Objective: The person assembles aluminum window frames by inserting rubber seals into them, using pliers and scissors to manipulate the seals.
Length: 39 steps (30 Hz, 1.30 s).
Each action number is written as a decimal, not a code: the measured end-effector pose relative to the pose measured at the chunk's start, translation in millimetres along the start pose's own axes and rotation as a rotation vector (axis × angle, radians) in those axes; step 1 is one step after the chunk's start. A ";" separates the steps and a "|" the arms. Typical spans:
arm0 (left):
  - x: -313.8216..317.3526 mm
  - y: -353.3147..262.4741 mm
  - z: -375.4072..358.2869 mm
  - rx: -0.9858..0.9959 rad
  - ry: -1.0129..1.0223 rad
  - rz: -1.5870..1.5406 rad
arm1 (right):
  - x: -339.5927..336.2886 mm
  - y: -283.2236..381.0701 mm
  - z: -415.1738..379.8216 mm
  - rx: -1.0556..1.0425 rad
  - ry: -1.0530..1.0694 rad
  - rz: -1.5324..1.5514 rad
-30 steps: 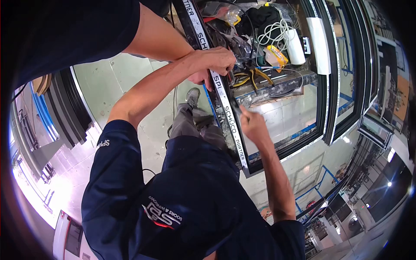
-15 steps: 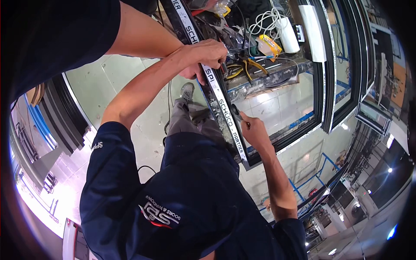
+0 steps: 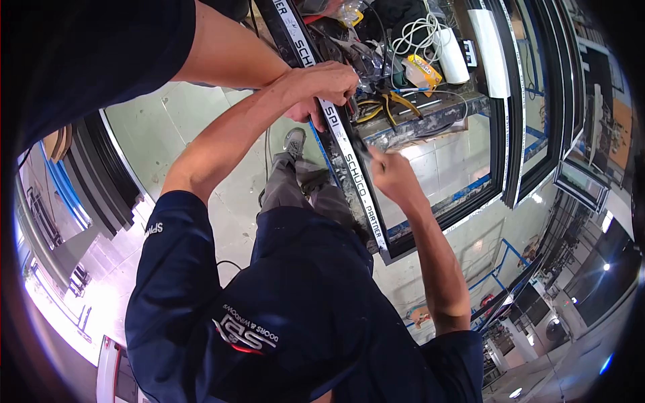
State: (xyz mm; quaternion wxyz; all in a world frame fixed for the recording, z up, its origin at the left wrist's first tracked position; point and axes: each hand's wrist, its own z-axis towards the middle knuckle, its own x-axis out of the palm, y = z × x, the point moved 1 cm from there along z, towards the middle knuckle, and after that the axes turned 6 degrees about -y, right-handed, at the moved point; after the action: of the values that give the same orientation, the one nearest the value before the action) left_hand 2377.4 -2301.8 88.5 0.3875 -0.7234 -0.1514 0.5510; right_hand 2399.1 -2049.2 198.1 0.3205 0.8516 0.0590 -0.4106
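Note:
A black frame [image 3: 356, 176] with white lettered tape runs diagonally down the middle of the view. My left hand [image 3: 334, 82] curls over its upper part, fingers closed on the profile. Below and right, my right hand [image 3: 393, 176] is in a fist around a dark tool [image 3: 359, 144], blurred, whose end lies along the frame's inner edge. A co-worker's hand [image 3: 306, 111] is on the frame just under my left wrist, with that person's forearm [image 3: 235, 50] coming from the upper left.
Yellow-handled pliers [image 3: 390, 106], an orange packet [image 3: 423, 72], a white roll [image 3: 453, 57] and a coiled white cable [image 3: 418, 37] lie on the cluttered bench [image 3: 440, 114]. More black frames [image 3: 514, 148] stand at the right. Dark profiles [image 3: 111, 174] are at the left.
My right hand has moved up along the frame with the dark tool, which is now blurred. My left hand keeps its hold. The whole view has shifted slightly.

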 end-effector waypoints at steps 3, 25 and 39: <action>-9.8 0.5 2.0 -0.022 -0.026 -0.026 | 10.4 -15.3 -8.4 0.012 -0.037 -0.029; -5.8 1.9 3.8 0.029 -0.015 0.017 | 0.5 13.7 21.9 0.033 -0.016 0.040; -19.6 4.1 -1.3 -0.018 -0.057 0.090 | 4.4 -6.7 5.8 0.011 -0.034 0.066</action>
State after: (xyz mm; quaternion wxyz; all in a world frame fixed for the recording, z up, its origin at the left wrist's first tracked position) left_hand 2370.9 -2317.7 98.9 0.3514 -0.7168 -0.1347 0.5870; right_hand 2395.7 -2048.1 188.9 0.3304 0.8477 0.0231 -0.4143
